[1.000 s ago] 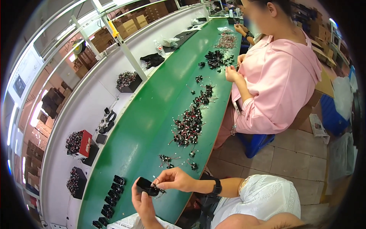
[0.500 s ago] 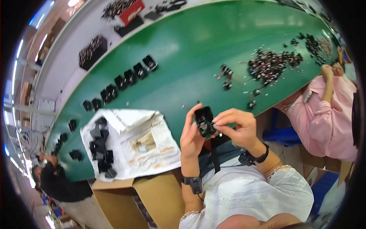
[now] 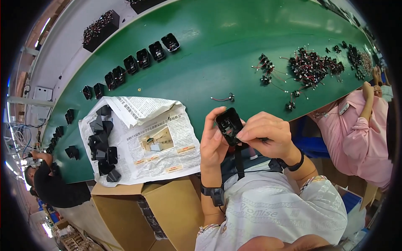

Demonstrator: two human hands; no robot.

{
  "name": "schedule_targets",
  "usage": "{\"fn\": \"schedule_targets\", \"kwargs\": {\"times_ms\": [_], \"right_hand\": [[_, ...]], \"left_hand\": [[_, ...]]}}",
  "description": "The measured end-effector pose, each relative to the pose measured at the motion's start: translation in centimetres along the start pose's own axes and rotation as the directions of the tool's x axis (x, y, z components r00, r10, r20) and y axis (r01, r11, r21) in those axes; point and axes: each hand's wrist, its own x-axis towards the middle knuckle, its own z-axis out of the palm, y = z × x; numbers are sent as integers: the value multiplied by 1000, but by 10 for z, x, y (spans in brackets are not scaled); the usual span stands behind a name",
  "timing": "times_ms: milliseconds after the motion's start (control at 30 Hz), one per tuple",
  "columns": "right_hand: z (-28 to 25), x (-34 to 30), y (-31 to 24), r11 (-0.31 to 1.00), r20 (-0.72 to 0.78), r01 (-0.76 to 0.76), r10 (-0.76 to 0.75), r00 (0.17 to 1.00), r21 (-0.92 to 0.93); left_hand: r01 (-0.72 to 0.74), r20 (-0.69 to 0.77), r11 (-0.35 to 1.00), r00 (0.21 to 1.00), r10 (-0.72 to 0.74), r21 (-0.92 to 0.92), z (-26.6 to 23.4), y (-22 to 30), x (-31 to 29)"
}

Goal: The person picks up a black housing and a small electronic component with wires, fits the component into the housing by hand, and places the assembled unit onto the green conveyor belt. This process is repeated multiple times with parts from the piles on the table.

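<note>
My left hand (image 3: pixel 212 142) is closed around a black plastic housing (image 3: pixel 229 125), an open shell with small parts inside, held tilted above the table's near edge. My right hand (image 3: pixel 270 134) presses thumb and fingertips together at the housing's lower right rim. A small dark bit shows under those fingers, too hidden to name. Just beyond my hands, a small black part with a red wire (image 3: pixel 228 98) lies on the green table (image 3: pixel 201 79).
Newspaper (image 3: pixel 167 125) at left bears several black covers (image 3: pixel 100 138). A row of black housings (image 3: pixel 143 58) stands behind it. Wired parts (image 3: pixel 314 67) are heaped at right. An open cardboard box (image 3: pixel 171 209) sits below the table edge. Co-workers sit at right, in pink (image 3: pixel 356 138), and far left.
The view has shifted, so the table's things sit differently in it. The small wired part beyond my hands now shows fully. My right fingers remain at the housing's lower right rim.
</note>
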Motion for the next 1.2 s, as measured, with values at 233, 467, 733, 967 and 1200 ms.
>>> {"fn": "schedule_targets", "kwargs": {"times_ms": [233, 467, 733, 967, 1200], "right_hand": [[-11, 5, 5, 998, 116, 50, -55, 992, 45], [-7, 5, 8, 987, 149, 121, -104, 983, -107], [1, -1, 8, 987, 155, 5, 21, 988, -162], [-3, 3, -1, 992, 175, 11, 11, 985, -124], [3, 51, 16, 998, 495, -61, 45, 868, 15]], "left_hand": [[70, 43, 997, 997, -68, -44, 3, -1, -4], [50, -2, 999, 999, -50, -3, 3, -2, -7], [20, -55, 998, 998, -17, 51, 5, -6, -7], [-55, -25, 994, 998, 53, -96, -7, -5, -7], [25, -109, 999, 994, -23, 20, 12, 24, -3]]}}
